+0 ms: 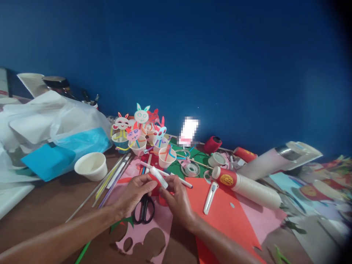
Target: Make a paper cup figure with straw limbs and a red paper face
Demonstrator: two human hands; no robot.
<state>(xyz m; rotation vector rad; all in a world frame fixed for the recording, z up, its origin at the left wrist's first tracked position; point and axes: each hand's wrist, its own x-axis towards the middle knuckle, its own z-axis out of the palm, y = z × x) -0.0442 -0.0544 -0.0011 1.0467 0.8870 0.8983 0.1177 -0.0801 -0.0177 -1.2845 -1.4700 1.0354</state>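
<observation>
Between my two hands is a short white tube [159, 177] with a red part along its near side. I cannot tell whether the red is a piece of paper or belongs to the tube. My left hand [136, 191] pinches the left end, thumb and fingers pressed together. My right hand [179, 200] has its fingertips closed on the other end. Below them, black-handled scissors [144, 211] lie on pink paper [148, 234] with rounded cut-outs. A white marker [178, 178] lies just behind my fingers.
Paper cups with rabbit-faced figures [141, 114] stand at the back. A white cutter [210, 198] lies on red paper [225, 220], beside a cup stack [255, 190]. On the left are an empty cup [91, 166], several sticks [110, 179] and a plastic bag [79, 121].
</observation>
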